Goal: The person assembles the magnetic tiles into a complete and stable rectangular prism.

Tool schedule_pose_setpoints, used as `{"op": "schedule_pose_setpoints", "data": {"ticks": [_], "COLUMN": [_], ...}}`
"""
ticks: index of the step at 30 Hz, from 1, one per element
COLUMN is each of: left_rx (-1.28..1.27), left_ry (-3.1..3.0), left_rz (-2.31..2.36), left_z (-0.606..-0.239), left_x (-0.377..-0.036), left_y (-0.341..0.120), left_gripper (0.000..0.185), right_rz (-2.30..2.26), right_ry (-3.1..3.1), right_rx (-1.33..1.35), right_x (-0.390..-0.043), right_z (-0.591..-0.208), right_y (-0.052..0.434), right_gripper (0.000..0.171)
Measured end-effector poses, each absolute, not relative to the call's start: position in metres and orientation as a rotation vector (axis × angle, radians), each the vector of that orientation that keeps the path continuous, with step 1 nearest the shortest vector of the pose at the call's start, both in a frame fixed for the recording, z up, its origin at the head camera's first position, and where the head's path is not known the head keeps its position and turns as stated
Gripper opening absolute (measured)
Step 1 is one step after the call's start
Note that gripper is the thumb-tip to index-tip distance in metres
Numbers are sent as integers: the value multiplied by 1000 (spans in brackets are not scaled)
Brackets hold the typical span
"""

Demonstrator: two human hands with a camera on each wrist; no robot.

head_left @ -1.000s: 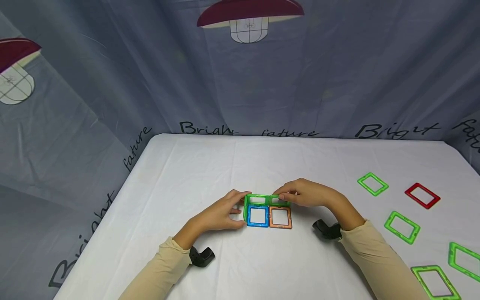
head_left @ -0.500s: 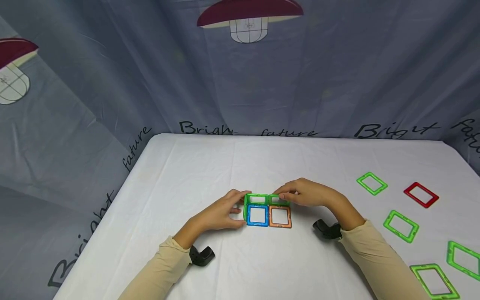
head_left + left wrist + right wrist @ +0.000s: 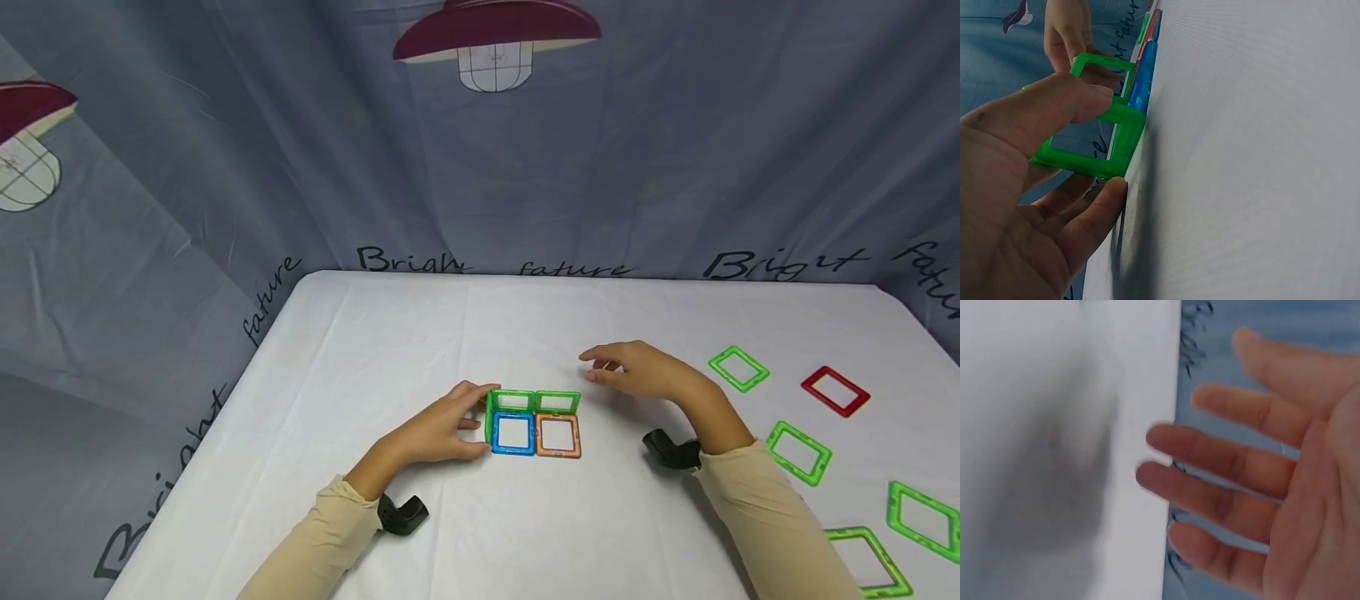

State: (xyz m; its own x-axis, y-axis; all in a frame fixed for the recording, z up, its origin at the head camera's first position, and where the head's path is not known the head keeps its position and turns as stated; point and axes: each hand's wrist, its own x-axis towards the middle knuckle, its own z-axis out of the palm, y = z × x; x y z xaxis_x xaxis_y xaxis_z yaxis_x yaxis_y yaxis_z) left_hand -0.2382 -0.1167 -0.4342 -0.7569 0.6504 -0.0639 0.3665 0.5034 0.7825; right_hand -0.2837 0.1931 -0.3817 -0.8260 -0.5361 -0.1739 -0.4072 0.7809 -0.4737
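Pinching the upright green tile (image 3: 1094, 140) between thumb and fingertips, your left hand (image 3: 435, 429) grips it while your right hand (image 3: 637, 371) hovers nearby, fingers spread.

In the right wrist view we see the right hand (image 3: 1272, 481) only as a blur, its palm cut off by the right edge, and the table (image 3: 1054, 456) as a smear. In the head view, two green frames (image 3: 870, 562) run off the bottom and right edges, and both sleeves (image 3: 757, 533) leave the picture below. In the left wrist view, the left hand (image 3: 1029, 187) hides part of the upright green frame (image 3: 1094, 140).
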Motion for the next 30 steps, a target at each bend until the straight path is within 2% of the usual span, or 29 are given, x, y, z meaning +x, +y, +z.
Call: {"op": "schedule_pose_setpoints", "data": {"ticks": [15,23,30], "left_rx": [841,850,850], "left_ry": [2397,2393,2389], "left_rz": [1125,1143,1150], "left_z": [-433,-434,-435], "left_x": [-238,-237,-238], "left_y": [-117,-119,-118], "left_gripper": [76,76,76], "right_rz": [-433,-357,-362], "right_ry": [2771,2749,2716], "right_rx": [-209,-14,44], "right_x": [-298,-299,-299], "right_z": [-374,-381,-386], "right_y": [292,319,327], "right_gripper": [72,77,83]}}
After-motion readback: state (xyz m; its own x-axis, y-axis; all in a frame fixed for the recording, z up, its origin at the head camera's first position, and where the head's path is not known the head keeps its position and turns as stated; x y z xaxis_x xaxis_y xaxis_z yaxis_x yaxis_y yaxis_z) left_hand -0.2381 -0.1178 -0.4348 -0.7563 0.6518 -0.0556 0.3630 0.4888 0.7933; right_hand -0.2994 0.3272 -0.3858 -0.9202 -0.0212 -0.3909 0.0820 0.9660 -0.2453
